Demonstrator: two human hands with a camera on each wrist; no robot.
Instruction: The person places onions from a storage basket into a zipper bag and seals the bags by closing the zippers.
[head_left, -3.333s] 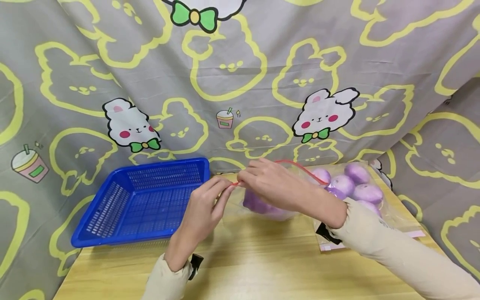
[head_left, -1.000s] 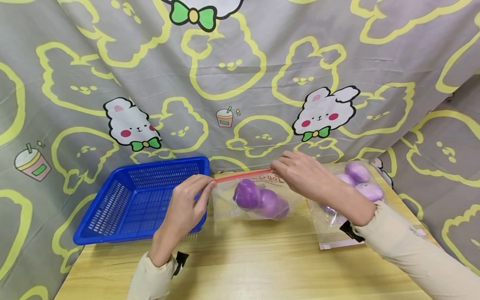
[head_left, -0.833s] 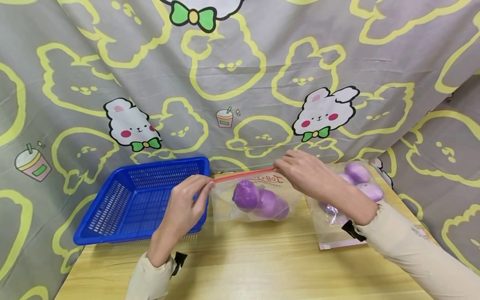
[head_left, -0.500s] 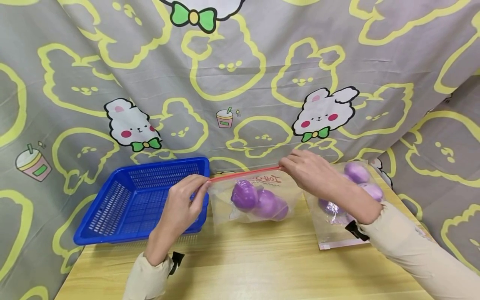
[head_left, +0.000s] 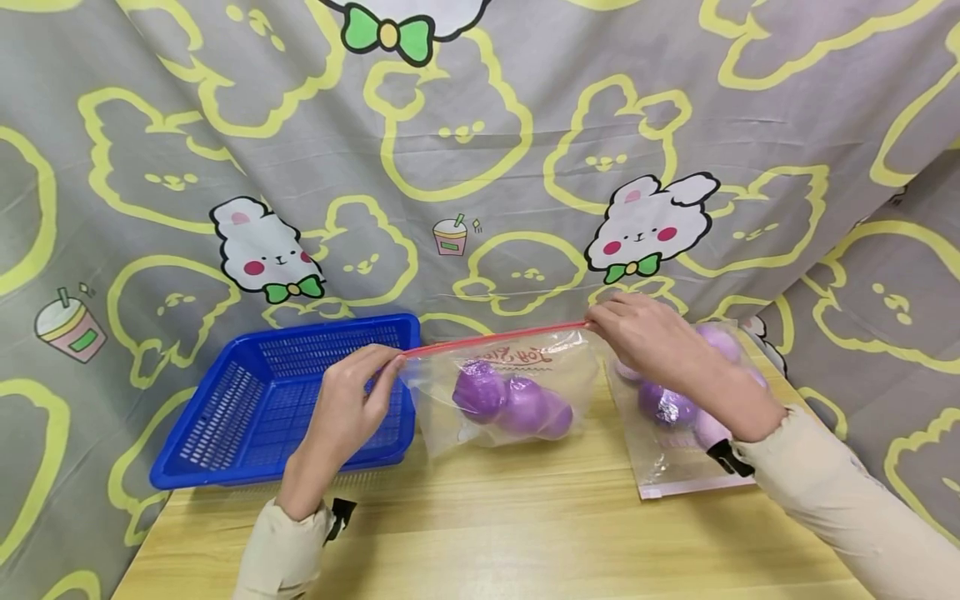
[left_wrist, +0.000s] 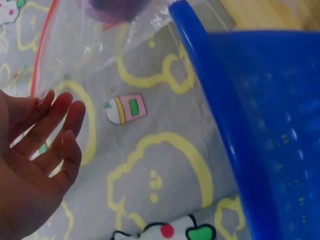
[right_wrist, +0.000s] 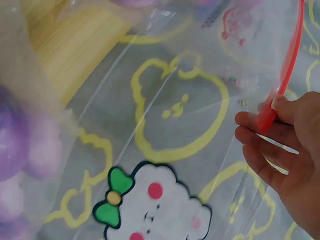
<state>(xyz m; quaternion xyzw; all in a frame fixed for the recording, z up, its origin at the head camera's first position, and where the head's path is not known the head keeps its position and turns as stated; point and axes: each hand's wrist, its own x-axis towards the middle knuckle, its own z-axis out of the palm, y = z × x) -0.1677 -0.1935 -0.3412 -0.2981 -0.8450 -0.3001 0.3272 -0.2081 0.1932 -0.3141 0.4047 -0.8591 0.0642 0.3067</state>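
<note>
A clear zip bag with a red zip strip hangs stretched between my two hands in the head view. Several round purple, onion-like things lie in its lower part, and red lettering runs below the zip. My left hand pinches the strip's left end between thumb and index finger; the left wrist view shows the other fingers of that hand loosely bent. With thumb and fingertips, my right hand pinches the opposite end, where a red slider shows in the right wrist view.
A blue plastic basket stands at the left, close beside my left hand. Under my right forearm, a second clear zip bag holding several purple round things lies on the wooden table. A patterned grey curtain hangs behind.
My hands, earlier together at the zip's left end, have spread apart, the right moving right along the strip. Lately both drew further outward; the bag is pulled taut and its lettering shows more.
</note>
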